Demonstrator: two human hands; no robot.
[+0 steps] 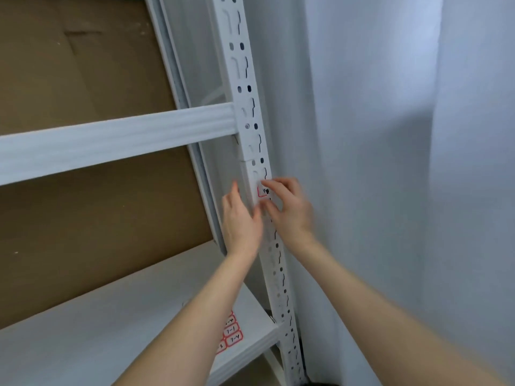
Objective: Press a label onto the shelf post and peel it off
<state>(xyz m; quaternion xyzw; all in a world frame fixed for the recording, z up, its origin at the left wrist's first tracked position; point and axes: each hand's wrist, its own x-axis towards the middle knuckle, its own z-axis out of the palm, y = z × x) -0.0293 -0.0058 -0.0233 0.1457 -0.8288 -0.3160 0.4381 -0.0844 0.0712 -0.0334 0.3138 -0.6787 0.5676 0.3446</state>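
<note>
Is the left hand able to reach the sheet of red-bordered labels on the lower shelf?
Probably yes. The sheet of labels lies uncovered on the lower shelf, right beside the left forearm; the left hand only touches the white upright post.

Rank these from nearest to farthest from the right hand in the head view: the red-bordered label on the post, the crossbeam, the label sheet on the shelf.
From the right hand:
1. Label on the post, at its fingertips.
2. Crossbeam, up and to the left.
3. Label sheet, far below on the shelf, beside the left forearm.
</note>
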